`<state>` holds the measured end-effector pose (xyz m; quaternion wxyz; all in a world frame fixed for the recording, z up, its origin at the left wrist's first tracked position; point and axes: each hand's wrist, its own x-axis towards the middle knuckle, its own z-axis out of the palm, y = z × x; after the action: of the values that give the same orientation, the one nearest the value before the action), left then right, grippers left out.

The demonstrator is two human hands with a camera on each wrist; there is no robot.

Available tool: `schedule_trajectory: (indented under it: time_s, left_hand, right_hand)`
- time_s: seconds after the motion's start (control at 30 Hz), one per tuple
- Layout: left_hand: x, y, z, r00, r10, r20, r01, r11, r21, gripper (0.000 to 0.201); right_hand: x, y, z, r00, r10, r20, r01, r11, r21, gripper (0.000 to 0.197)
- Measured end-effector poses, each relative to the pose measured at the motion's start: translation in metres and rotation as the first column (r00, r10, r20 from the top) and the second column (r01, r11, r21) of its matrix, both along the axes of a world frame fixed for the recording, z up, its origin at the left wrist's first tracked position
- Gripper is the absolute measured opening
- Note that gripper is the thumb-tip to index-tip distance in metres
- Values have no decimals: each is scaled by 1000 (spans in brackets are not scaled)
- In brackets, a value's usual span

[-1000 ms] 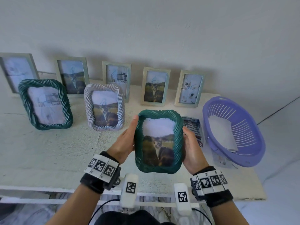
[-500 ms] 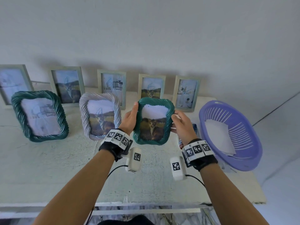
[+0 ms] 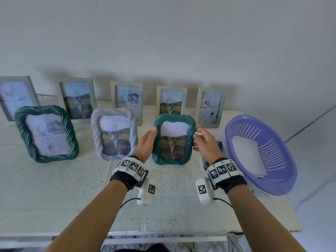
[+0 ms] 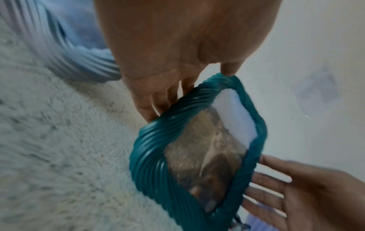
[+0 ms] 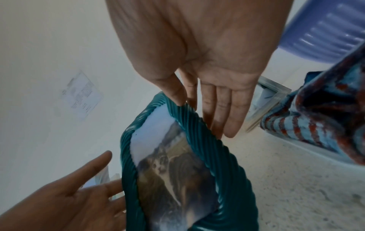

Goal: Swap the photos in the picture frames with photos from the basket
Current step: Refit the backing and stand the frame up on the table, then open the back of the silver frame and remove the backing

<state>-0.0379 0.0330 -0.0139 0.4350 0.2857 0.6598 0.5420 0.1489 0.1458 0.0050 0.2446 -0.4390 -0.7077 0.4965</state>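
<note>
A teal twisted-rim picture frame (image 3: 173,140) (image 4: 150,156) (image 5: 227,156) with a cat photo stands upright on the white table (image 3: 72,188), right of centre. My left hand (image 3: 145,142) (image 4: 177,62) is at its left edge, thumb at the top corner and straight fingers behind the rim. At the right edge is my right hand (image 3: 205,144) (image 5: 207,78), thumb on the rim and fingers straight beside it. The purple basket (image 3: 283,160) at the right holds white photo paper (image 3: 249,155).
A larger teal frame (image 3: 20,124) and a grey twisted frame (image 3: 113,113) stand to the left. Several pale rectangular frames (image 3: 127,100) line the wall behind. A red-and-blue patterned cloth (image 3: 219,145) (image 5: 326,117) lies between the held frame and the basket.
Both hands carried the teal frame away from my body and set it upright on the table beside the grey frame. The fingers have straightened along its edges.
</note>
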Motion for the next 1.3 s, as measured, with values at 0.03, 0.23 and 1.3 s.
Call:
schedule_trajectory:
  time_s: [0.03, 0.23, 1.3]
  left_hand:
    - [4, -8, 2, 998, -25, -50, 26, 999, 31, 56]
    - [10, -80, 6, 910, 60, -411, 4, 988, 155, 71]
    - [2, -182, 48, 886, -4, -464, -63, 990, -129, 77]
  right_hand:
    - [2, -2, 2, 999, -19, 30, 18, 999, 43, 21]
    - [16, -44, 21, 978, -205, 45, 172, 908, 381, 6]
    - [-17, -148, -1, 913, -27, -406, -171, 880, -444, 8]
